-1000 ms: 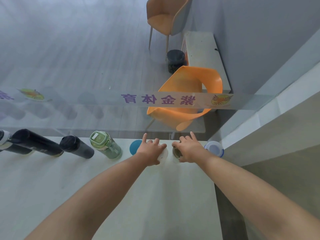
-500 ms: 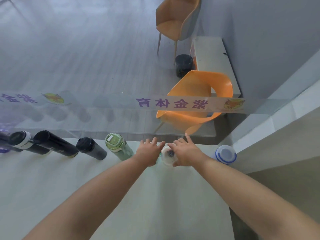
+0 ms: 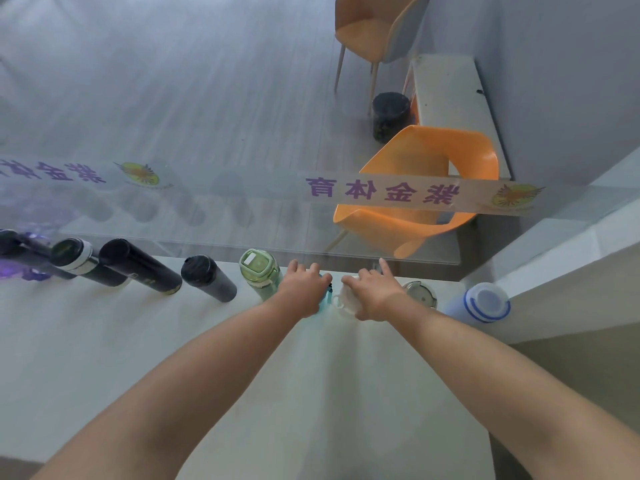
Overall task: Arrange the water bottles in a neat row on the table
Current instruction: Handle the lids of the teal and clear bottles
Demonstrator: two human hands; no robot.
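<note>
Row runs along the far edge of the bench (image 3: 104, 358), right against the glass partition (image 3: 242, 220). Far left is a dark bottle (image 3: 20, 249) over something purple — too blurred to call. Then a white-banded black bottle (image 3: 78, 259), a tall black bottle (image 3: 138, 270), and a short black bottle (image 3: 207, 278), all upright and spaced fairly evenly.

Green-lidded bottle (image 3: 259, 271) sits just beside the left hand (image 3: 303, 289). That hand is curled over a teal bottle (image 3: 325, 294), mostly hidden; fingers look closed around its top, but I cannot tell how firm the hold is. Risk: the wrist is close enough to clip the green one and tip it into the black ones — domino along the row.

Right hand (image 3: 375, 294) covers a white bottle (image 3: 346, 299), fingers loosely bent, index finger sticking out forward. Teal and white are nearly touching between the hands. Shifting both at once could knock them together or jam one into the glass.

Right of that, a clear-lidded bottle (image 3: 420, 294) sits just beside the right wrist — forearm sweep could shove it. The blue-banded white bottle (image 3: 483, 303) is last, near the bench's right edge, so any chain push that way may send it off.
</note>
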